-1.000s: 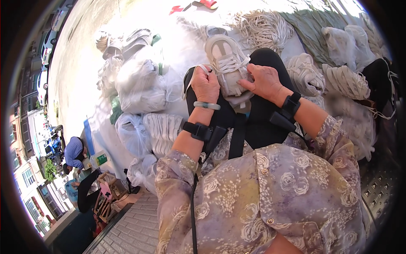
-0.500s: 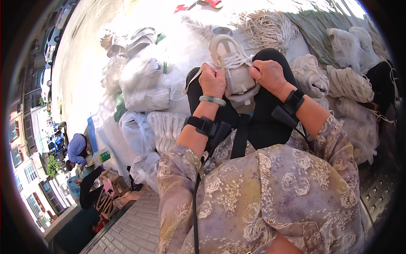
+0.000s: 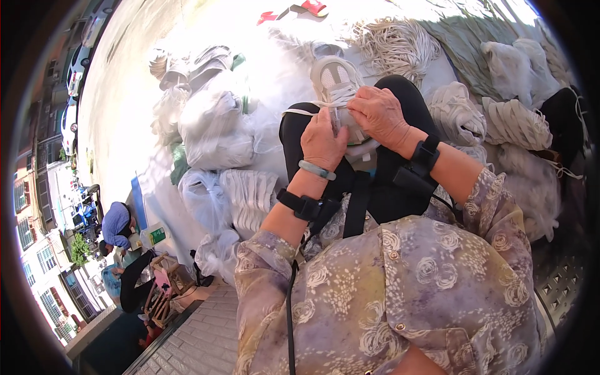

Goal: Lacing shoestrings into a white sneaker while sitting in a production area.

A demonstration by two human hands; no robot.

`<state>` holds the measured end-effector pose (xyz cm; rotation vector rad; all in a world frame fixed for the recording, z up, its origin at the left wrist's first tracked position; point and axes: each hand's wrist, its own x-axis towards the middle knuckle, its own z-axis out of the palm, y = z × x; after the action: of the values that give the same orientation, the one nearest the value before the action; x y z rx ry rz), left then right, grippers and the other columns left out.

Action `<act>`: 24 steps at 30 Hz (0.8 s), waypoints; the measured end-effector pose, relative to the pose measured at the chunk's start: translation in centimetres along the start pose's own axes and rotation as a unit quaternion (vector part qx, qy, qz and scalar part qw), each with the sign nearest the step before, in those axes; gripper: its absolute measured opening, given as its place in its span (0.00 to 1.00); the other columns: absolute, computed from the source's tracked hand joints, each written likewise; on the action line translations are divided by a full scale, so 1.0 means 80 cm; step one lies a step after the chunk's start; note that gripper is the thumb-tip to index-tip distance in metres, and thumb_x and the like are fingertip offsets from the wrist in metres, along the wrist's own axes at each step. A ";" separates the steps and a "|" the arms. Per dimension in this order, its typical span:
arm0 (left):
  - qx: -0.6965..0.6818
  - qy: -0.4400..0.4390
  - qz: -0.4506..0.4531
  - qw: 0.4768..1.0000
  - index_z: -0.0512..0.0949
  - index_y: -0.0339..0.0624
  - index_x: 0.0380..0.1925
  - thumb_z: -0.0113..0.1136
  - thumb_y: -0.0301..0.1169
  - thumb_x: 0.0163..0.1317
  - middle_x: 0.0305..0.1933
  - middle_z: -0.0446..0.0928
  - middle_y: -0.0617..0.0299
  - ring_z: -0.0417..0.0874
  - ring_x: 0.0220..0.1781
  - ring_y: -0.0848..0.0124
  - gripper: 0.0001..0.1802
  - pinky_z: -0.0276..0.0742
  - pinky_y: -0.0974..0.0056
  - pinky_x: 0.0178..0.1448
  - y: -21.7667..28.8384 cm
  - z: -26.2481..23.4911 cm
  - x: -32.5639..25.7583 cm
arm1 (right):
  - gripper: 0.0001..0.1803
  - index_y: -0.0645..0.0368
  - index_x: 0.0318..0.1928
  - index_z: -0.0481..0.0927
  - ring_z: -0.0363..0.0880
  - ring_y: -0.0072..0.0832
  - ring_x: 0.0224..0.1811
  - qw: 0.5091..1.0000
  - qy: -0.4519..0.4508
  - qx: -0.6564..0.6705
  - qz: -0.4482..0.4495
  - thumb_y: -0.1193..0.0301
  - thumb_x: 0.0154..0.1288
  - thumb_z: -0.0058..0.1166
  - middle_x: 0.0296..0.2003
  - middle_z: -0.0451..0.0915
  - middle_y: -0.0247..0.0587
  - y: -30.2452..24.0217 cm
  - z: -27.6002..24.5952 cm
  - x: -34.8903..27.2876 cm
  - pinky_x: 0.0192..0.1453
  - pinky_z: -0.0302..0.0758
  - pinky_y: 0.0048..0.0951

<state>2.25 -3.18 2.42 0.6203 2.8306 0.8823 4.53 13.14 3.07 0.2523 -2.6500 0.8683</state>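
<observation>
A pale sneaker (image 3: 333, 74) rests between my knees, its toe pointing away from me. White lace (image 3: 342, 95) crosses its upper, and a loose end runs out to the left over my knee. My left hand (image 3: 324, 141) is closed at the shoe's left side, thumb and fingers on the lace. From the right, my right hand (image 3: 381, 114) pinches the lace over the middle of the shoe. The heel end shows just below the hands, while the tongue area is mostly hidden behind them.
Bundles of pale shoe uppers (image 3: 249, 194) and plastic-wrapped stacks (image 3: 215, 128) lie to my left. More bundles (image 3: 459, 112) sit at my right. A heap of white laces (image 3: 400, 47) lies ahead, near red sandals (image 3: 312, 7). Another person (image 3: 117, 225) bends over at far left.
Both hands have come together over the shoe; before, they were apart at its sides, pulling the lace outward. My right hand has moved left, onto the lacing.
</observation>
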 end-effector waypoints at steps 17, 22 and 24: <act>-0.141 0.070 0.055 0.986 0.76 0.33 0.43 0.51 0.25 0.50 0.36 0.77 0.51 0.79 0.38 0.60 0.18 0.74 0.64 0.46 -0.024 0.012 0.004 | 0.03 0.54 0.26 0.77 0.76 0.33 0.36 0.977 -0.175 -0.124 -0.011 0.75 0.46 0.53 0.26 0.76 0.36 -0.019 0.001 0.028 0.44 0.61 0.35; -0.073 0.059 0.058 0.994 0.76 0.33 0.39 0.53 0.27 0.50 0.33 0.76 0.51 0.77 0.36 0.56 0.15 0.73 0.61 0.43 -0.011 -0.002 0.001 | 0.06 0.54 0.24 0.72 0.71 0.30 0.32 0.978 -0.081 -0.167 -0.096 0.77 0.42 0.51 0.25 0.69 0.34 0.012 -0.078 -0.012 0.43 0.59 0.33; -0.025 0.082 0.096 0.992 0.75 0.33 0.38 0.54 0.27 0.50 0.33 0.75 0.51 0.77 0.35 0.55 0.15 0.73 0.60 0.42 0.001 -0.002 0.005 | 0.06 0.54 0.24 0.71 0.70 0.30 0.31 0.974 -0.066 -0.186 -0.114 0.77 0.41 0.50 0.24 0.67 0.34 0.014 -0.096 -0.022 0.43 0.59 0.33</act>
<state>1.84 -3.06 2.60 0.8634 2.9180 1.0803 7.88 18.71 7.60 0.5185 -2.7678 0.2821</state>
